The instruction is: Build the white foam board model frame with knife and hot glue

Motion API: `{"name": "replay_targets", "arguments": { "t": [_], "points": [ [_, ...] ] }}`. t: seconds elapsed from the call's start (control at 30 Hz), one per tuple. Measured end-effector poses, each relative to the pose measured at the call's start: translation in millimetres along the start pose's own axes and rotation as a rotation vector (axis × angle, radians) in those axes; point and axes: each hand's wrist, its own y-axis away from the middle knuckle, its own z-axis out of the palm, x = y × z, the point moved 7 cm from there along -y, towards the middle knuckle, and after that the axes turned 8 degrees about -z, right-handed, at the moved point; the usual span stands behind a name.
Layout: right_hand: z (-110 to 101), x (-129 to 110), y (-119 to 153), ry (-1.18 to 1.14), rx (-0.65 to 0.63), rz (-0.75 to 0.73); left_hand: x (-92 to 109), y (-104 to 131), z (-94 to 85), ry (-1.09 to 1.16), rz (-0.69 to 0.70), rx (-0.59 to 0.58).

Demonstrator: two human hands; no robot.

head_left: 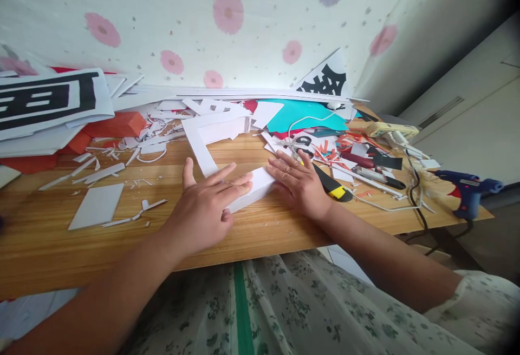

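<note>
Both hands are on a white board strip (258,186) with a folded or raised side wall, lying near the table's front edge. My left hand (207,203) has its fingers stretched across the strip's top and its thumb against the near wall. At the other end, my right hand (296,184) lays its fingers over the top, its thumb mostly hidden below. Just beyond is an angular white board frame (197,146) with a standing wall; my left hand hides whether it joins the strip. A yellow-and-black utility knife (335,187) rests beside my right hand.
A blue glue gun (467,190) stands at the table's right edge, near a power strip (392,130) and loose cables. Scissors (304,141), turquoise sheet (304,116) and scraps lie behind my right hand. Left are a white rectangle (97,206), offcuts and a black-printed sheet (52,100).
</note>
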Motion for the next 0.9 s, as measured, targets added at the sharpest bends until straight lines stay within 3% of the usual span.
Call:
{"name": "replay_targets", "arguments": {
  "t": [0.2, 0.37, 0.57, 0.9],
  "points": [
    [2, -31, -10, -0.029, -0.013, 0.017, 0, -1, 4.0, 0.044, -0.004, -0.05],
    [8, -53, -22, -0.071, -0.002, 0.162, 1, -1, 2.7, 0.025, 0.024, -0.081],
    [9, -61, -28, -0.078, 0.043, 0.32, -3, 1, 6.1, 0.022, 0.057, -0.135],
    [19, -67, -34, -0.001, 0.054, 0.409, -2, 3, 6.4, -0.004, 0.057, -0.141]
  ]
}}
